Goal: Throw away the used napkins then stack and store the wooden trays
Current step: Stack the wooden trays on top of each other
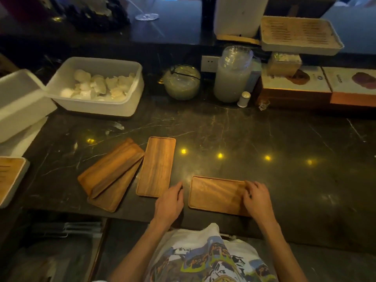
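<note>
Several flat wooden trays lie on the dark marble counter (264, 139). The nearest tray (215, 194) lies crosswise at the front edge, and my right hand (257, 197) rests on its right end with the fingers curled over the rim. My left hand (169, 202) hovers just left of this tray, fingers together, touching nothing I can make out. An upright tray (156, 166) lies to the left. Two overlapping trays (109, 169) lie slanted further left. A white bin (97, 86) at the back left holds crumpled white napkins (97, 86).
A second white bin (18, 102) sits at the far left. Glass jars (182, 82), a stack of clear lids (233, 78), a small white shaker (244, 99) and boxes (295, 86) line the back. A woven tray (299, 35) stands raised at the back right.
</note>
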Demonstrator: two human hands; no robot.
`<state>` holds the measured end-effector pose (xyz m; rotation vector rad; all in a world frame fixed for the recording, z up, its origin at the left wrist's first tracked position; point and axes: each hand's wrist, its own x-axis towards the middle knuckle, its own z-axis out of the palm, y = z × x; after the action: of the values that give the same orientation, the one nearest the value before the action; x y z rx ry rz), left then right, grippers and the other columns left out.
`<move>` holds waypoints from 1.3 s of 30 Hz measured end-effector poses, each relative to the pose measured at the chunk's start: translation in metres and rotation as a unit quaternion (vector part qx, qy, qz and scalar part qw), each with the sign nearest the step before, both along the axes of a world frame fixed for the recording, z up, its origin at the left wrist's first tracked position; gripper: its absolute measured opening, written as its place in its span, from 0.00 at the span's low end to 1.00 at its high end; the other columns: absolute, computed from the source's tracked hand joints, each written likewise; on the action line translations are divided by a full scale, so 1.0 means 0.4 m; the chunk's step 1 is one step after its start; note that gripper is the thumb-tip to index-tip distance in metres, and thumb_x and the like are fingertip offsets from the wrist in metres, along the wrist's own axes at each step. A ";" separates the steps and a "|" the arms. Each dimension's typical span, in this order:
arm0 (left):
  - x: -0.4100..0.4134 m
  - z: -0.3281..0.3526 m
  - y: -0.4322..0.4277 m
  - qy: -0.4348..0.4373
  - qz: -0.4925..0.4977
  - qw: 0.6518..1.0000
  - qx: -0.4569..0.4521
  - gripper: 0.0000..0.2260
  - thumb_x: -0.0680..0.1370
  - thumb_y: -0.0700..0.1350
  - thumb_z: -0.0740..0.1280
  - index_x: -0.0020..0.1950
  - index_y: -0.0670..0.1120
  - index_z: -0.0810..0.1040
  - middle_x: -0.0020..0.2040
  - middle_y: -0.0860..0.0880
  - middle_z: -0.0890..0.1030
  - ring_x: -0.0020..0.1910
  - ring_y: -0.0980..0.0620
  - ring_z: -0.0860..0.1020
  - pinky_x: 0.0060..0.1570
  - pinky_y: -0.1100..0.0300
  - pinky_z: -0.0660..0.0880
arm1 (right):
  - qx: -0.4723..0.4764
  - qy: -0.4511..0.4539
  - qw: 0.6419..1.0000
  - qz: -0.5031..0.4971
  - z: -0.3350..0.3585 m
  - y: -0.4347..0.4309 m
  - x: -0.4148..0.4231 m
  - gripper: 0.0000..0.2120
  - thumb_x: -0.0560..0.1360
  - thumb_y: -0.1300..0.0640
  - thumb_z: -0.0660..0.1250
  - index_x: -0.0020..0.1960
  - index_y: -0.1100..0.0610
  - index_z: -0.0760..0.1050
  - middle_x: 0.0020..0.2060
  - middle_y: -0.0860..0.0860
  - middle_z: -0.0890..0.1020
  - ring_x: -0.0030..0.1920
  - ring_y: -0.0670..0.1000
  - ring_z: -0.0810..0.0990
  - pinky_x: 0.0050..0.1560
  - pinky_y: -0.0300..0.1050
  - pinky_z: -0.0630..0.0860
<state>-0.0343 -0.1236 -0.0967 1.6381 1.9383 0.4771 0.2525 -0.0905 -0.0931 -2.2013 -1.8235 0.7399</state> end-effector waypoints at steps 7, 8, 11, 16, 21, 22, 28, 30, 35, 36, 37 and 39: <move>-0.304 0.099 0.075 0.069 0.149 0.986 0.033 0.12 0.80 0.49 0.60 0.58 0.49 0.80 0.53 0.45 0.84 0.53 0.42 0.81 0.49 0.52 0.76 | -0.074 0.028 0.973 0.217 0.125 0.210 -0.410 0.17 0.80 0.54 0.59 0.68 0.53 0.73 0.60 0.56 0.81 0.60 0.57 0.79 0.59 0.52 0.75; -0.356 0.106 0.078 0.076 0.165 0.983 0.023 0.13 0.80 0.48 0.60 0.61 0.49 0.79 0.56 0.45 0.83 0.56 0.43 0.80 0.52 0.51 0.76 | -0.075 0.019 0.963 0.258 0.132 0.223 -0.479 0.17 0.80 0.54 0.59 0.68 0.52 0.73 0.59 0.56 0.81 0.59 0.56 0.79 0.58 0.52 0.76; -0.500 0.114 0.074 0.099 0.162 0.981 -0.049 0.18 0.80 0.49 0.62 0.69 0.46 0.71 0.65 0.41 0.77 0.64 0.41 0.75 0.61 0.47 0.73 | -0.075 -0.010 0.930 0.360 0.126 0.249 -0.673 0.18 0.80 0.54 0.59 0.69 0.51 0.71 0.60 0.55 0.80 0.59 0.56 0.79 0.57 0.52 0.77; -0.651 0.094 0.048 0.098 0.133 0.963 -0.212 0.42 0.74 0.59 0.69 0.79 0.53 0.46 0.79 0.41 0.47 0.77 0.36 0.48 0.71 0.29 0.51 | -0.043 -0.104 0.858 0.501 0.093 0.303 -0.884 0.31 0.75 0.53 0.67 0.75 0.48 0.59 0.74 0.55 0.63 0.75 0.61 0.59 0.73 0.59 0.61; -0.724 0.037 0.054 0.103 0.046 0.951 -0.286 0.54 0.68 0.64 0.72 0.77 0.57 0.34 0.79 0.44 0.35 0.77 0.38 0.36 0.69 0.26 0.40 | -0.060 -0.167 0.810 0.559 0.070 0.358 -0.989 0.44 0.75 0.57 0.69 0.79 0.44 0.43 0.79 0.55 0.45 0.78 0.62 0.40 0.76 0.64 0.45; -0.731 0.027 0.056 0.108 0.033 0.950 -0.290 0.55 0.67 0.64 0.72 0.77 0.58 0.33 0.79 0.45 0.35 0.77 0.38 0.36 0.69 0.26 0.39 | -0.067 -0.168 0.808 0.561 0.066 0.363 -0.998 0.45 0.75 0.58 0.69 0.79 0.44 0.42 0.79 0.55 0.45 0.78 0.62 0.40 0.76 0.63 0.46; -0.771 -0.015 0.049 0.153 -0.013 0.965 -0.211 0.50 0.69 0.60 0.73 0.79 0.57 0.42 0.79 0.41 0.44 0.77 0.35 0.44 0.73 0.34 0.55 | -0.086 -0.179 0.798 0.569 0.037 0.384 -1.006 0.46 0.74 0.56 0.71 0.78 0.42 0.42 0.79 0.52 0.44 0.79 0.57 0.43 0.74 0.58 0.62; -0.794 -0.016 0.050 0.140 -0.040 0.968 -0.207 0.46 0.71 0.57 0.72 0.79 0.56 0.44 0.79 0.41 0.45 0.77 0.36 0.44 0.71 0.37 0.62 | -0.077 -0.206 0.776 0.591 0.036 0.399 -1.007 0.44 0.75 0.51 0.69 0.78 0.43 0.42 0.79 0.53 0.45 0.79 0.57 0.44 0.73 0.57 0.64; -0.847 0.040 0.103 0.160 -0.093 0.966 -0.182 0.36 0.71 0.51 0.67 0.75 0.49 0.55 0.74 0.41 0.62 0.70 0.38 0.64 0.63 0.46 0.72 | -0.056 -0.121 0.811 0.570 0.060 0.412 -1.020 0.33 0.76 0.58 0.66 0.77 0.47 0.57 0.76 0.52 0.61 0.76 0.56 0.58 0.71 0.53 0.67; -0.862 0.058 0.116 0.152 -0.088 0.971 -0.160 0.31 0.72 0.49 0.67 0.73 0.48 0.60 0.71 0.42 0.68 0.65 0.41 0.71 0.59 0.49 0.74 | -0.027 -0.080 0.834 0.545 0.067 0.415 -1.022 0.29 0.76 0.60 0.66 0.74 0.47 0.64 0.73 0.51 0.68 0.73 0.54 0.65 0.69 0.50 0.69; -0.880 0.078 0.129 0.138 -0.075 0.979 -0.133 0.25 0.74 0.47 0.66 0.70 0.48 0.65 0.66 0.44 0.74 0.61 0.44 0.75 0.57 0.51 0.75 | -0.006 -0.043 0.859 0.510 0.078 0.420 -1.021 0.24 0.76 0.61 0.66 0.70 0.47 0.70 0.68 0.50 0.73 0.69 0.52 0.71 0.67 0.47 0.71; -0.913 0.123 0.149 0.103 -0.031 0.991 -0.076 0.15 0.76 0.44 0.65 0.63 0.49 0.73 0.57 0.46 0.80 0.54 0.48 0.79 0.54 0.54 0.77 | 0.017 0.011 0.899 0.437 0.104 0.440 -1.009 0.17 0.76 0.61 0.66 0.62 0.48 0.76 0.59 0.49 0.80 0.61 0.50 0.77 0.62 0.46 0.75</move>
<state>-0.3996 -0.0641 -0.0475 1.6980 2.0082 0.1349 -0.1511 0.0853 -0.0514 -1.2439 -2.7748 0.8286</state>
